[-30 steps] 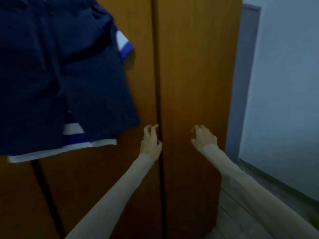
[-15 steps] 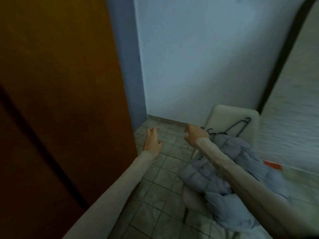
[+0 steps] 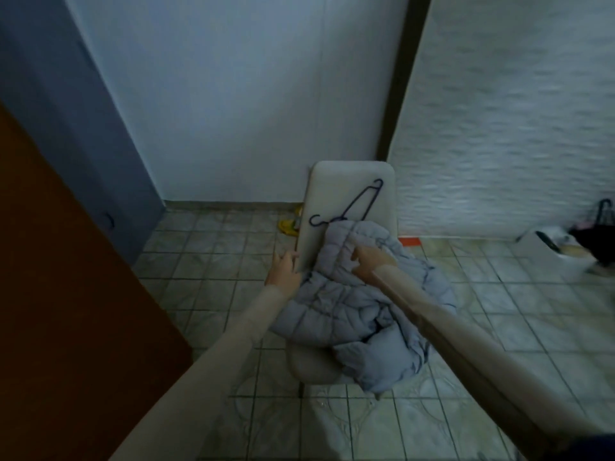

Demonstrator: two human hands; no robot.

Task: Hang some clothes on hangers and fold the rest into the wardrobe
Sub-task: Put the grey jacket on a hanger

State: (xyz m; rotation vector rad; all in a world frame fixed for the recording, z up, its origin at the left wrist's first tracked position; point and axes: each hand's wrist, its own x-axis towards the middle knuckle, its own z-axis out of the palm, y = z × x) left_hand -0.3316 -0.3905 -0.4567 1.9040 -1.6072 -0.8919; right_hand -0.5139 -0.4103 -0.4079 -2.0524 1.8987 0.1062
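Reaching toward a pale grey puffer jacket [image 3: 359, 314] heaped on the seat of a cream chair [image 3: 346, 188], roughly centre frame. Right hand [image 3: 369, 262] down on the jacket's upper fold at about 12 o'clock of the heap, fingers bent against the quilting; cannot tell whether that grip has closed on cloth or merely rests there. Left hand [image 3: 283, 272] at the heap's 10 o'clock, just beside the chair back's edge, fingers loose and spread, gripping nothing. Dark wire hanger [image 3: 352, 207] leaning on the chair back at 12 o'clock, its lower end tucked behind the jacket, empty. Brown wardrobe door [image 3: 66, 294] at 9 o'clock, interior out of view, so nothing stored there can be confirmed. Judging from this: jacket neither hung nor folded, hanger not yet picked up, the whole step for this garment left to do — lifting it, threading the hanger through the shoulders, carrying it to the wardrobe. Other clothes remaining: not visible.
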